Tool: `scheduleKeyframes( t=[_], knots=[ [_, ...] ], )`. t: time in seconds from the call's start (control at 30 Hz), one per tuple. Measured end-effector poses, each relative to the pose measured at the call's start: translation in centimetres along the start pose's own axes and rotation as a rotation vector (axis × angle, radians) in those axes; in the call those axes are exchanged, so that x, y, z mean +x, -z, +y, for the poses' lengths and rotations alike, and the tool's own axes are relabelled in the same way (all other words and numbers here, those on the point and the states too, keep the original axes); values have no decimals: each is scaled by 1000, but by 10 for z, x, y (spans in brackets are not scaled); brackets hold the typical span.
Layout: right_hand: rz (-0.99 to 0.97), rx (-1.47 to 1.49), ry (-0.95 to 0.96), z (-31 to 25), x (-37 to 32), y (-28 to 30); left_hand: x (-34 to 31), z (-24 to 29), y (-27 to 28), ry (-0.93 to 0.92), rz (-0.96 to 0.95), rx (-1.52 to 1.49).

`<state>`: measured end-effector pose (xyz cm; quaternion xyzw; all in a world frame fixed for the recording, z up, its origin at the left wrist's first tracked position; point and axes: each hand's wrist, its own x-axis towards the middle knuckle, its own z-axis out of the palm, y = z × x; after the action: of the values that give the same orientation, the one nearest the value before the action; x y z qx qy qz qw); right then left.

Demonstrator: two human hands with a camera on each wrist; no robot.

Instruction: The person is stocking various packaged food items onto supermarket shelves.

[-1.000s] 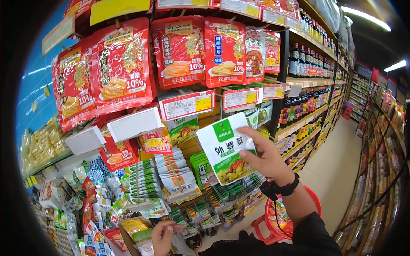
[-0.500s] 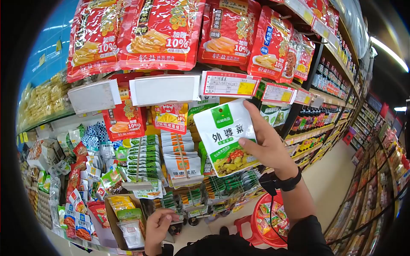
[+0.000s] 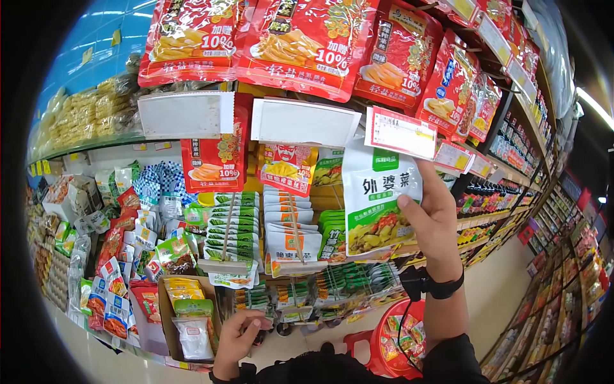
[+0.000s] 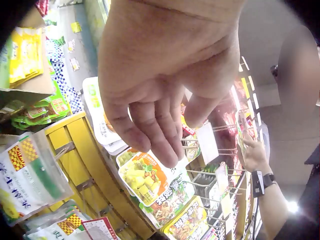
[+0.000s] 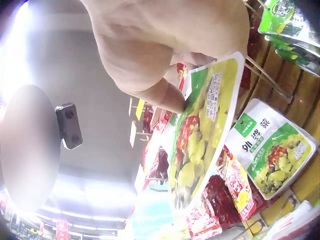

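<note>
My right hand (image 3: 438, 221) pinches a white and green packet of pickled vegetables (image 3: 377, 224) at its right side, thumb on the front. The packet is upright, and a red-edged price tag (image 3: 401, 131) covers part of its top in the head view. A matching packet (image 5: 275, 150) hangs on a hook behind it in the right wrist view. Low in front of the body, my left hand (image 3: 236, 342) holds nothing, its fingers loosely bent. Packets of yellow pickled pieces (image 4: 145, 180) hang beyond those fingers in the left wrist view.
Large red packets (image 3: 307, 48) hang above, over blank white tags (image 3: 306, 121). Green-and-white packets (image 3: 231, 230) hang in rows on hooks below. A cardboard box (image 3: 167, 320) of packets stands left of my left hand. A red basket (image 3: 368, 358) with packets is on the floor.
The head view has shifted, so the shelves sit further right in it. The held packet has come up to the price tag, which now overlaps its top. My left hand stays low.
</note>
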<state>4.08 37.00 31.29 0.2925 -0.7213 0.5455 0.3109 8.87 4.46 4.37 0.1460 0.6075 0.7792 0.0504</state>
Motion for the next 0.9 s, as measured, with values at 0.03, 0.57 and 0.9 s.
scheduleKeyframes(
  t=[0.03,0.57,0.9],
  knots=[
    [15,-1,-31,1,-3,1,0,0,0,0,3,0],
    [-2,-71,-111,2,11,-4,7,-15,-9,-3,-42,32],
    [-168,-327,-16,54,53,2,3,-18,-13,43,-38,49]
  ],
)
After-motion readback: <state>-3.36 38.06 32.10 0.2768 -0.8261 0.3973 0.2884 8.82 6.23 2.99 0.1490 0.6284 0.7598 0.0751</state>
